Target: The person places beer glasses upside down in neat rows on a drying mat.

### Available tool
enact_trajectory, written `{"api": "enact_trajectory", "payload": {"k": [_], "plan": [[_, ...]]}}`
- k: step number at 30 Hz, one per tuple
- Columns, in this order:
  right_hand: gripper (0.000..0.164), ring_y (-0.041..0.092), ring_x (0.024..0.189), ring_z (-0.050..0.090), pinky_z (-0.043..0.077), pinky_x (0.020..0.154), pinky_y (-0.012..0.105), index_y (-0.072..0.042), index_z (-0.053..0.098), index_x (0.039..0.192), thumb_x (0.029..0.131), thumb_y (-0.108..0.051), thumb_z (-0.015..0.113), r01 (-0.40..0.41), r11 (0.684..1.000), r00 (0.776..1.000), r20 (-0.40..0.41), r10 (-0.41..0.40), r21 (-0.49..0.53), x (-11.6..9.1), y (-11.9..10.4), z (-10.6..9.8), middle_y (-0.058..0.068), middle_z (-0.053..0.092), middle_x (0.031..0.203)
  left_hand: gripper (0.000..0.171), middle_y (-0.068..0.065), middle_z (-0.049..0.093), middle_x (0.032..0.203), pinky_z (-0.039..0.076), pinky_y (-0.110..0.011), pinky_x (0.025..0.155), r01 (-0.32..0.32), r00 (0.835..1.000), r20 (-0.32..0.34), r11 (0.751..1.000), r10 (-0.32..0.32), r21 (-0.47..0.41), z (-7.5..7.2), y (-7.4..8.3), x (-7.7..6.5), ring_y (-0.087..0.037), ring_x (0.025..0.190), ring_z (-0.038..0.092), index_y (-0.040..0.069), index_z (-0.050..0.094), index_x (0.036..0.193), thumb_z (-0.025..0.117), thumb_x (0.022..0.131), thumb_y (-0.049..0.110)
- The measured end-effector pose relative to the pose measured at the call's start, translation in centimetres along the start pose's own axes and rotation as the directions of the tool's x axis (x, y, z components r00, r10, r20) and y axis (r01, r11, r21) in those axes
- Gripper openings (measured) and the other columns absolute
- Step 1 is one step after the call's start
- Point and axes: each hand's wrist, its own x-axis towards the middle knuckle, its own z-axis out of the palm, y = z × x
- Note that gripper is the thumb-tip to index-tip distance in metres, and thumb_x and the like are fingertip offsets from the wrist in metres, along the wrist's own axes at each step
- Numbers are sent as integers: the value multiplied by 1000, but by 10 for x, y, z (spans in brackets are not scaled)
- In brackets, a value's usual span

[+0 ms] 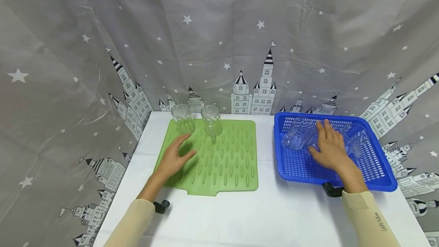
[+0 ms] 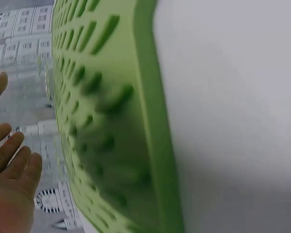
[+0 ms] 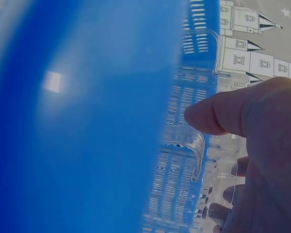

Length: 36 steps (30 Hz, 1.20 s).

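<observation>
Two clear glass mugs stand at the back left of a green ridged mat [image 1: 233, 155]: the left mug [image 1: 183, 119] and the right mug [image 1: 212, 121]. Over the mat's left part, my left hand [image 1: 173, 159] holds nothing, its thumb and fingers spread apart just in front of the left mug. My right hand [image 1: 330, 148] reaches into a blue plastic basket [image 1: 298, 169], fingers extended over clear glass mugs [image 1: 293, 138]. In the right wrist view, its thumb is beside a clear handle [image 3: 199, 150]; whether the fingers touch the glass I cannot tell.
A white table [image 1: 240, 220] lies under the mat and basket. Behind it hangs a grey curtain [image 1: 219, 29] printed with stars and castles. The basket's raised rim [image 1: 387, 167] surrounds the mugs on the right.
</observation>
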Motion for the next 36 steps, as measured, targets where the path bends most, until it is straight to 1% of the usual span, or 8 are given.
{"api": "enact_trajectory", "payload": {"k": [4,9,13,18,22,25,29,36], "plan": [[94,69,155,7,7,126,82,9,4,167,103,-25,62,0,1000,1000,12,0,6,0,1,-3,43,-3,173,76,-16,45,168,35,-70,128,33,999,-11,999,-33,32,-12,-12,-12,-45,157,41,16,44,164,78,100,38],[89,67,157,6,7,125,83,7,6,168,105,-25,60,-5,1000,1000,12,5,20,0,2,-6,41,-4,174,78,-19,43,168,33,-70,129,62,998,-33,996,-60,63,-21,-29,-22,-46,158,38,11,44,163,79,99,38],[86,66,157,7,8,125,83,6,8,169,106,-25,58,-13,1000,1000,3,13,24,0,3,-7,40,-3,175,82,-26,40,168,30,-70,130,74,997,-40,989,-70,128,-22,-41,-28,-50,158,36,5,43,162,80,97,38],[79,66,157,9,12,123,85,4,13,169,109,-25,55,-9,1000,999,-35,9,0,1,5,-6,39,5,174,91,-31,31,171,27,-75,128,132,991,-7,973,-133,189,-18,-52,-38,-56,159,28,2,37,165,81,96,43],[69,67,154,14,20,118,87,4,28,164,106,-18,57,14,1000,992,-121,-17,-22,2,5,-5,40,20,170,95,-30,33,170,28,-76,128,148,988,14,965,-154,217,-17,-54,-42,-56,158,28,1,38,164,86,92,41],[63,68,153,17,21,115,87,1,37,161,104,-14,60,13,1000,987,-157,-16,-24,2,6,-8,38,28,167,94,-30,35,169,29,-75,128,138,989,24,961,-148,239,-17,-54,-42,-56,158,28,0,42,162,88,90,39],[59,68,152,19,20,112,86,-4,40,159,105,-13,61,5,1000,990,-143,-7,-15,2,9,-13,36,30,167,92,-30,34,170,28,-76,127,139,986,54,952,-160,273,-18,-51,-42,-56,160,24,0,44,162,86,92,42],[57,72,144,31,30,108,89,-6,44,157,103,-9,62,42,998,987,-151,-48,-44,4,15,-17,40,34,164,92,-30,34,171,29,-75,128,140,982,76,943,-171,302,-19,-48,-43,-54,162,23,1,44,162,84,93,46]]}}
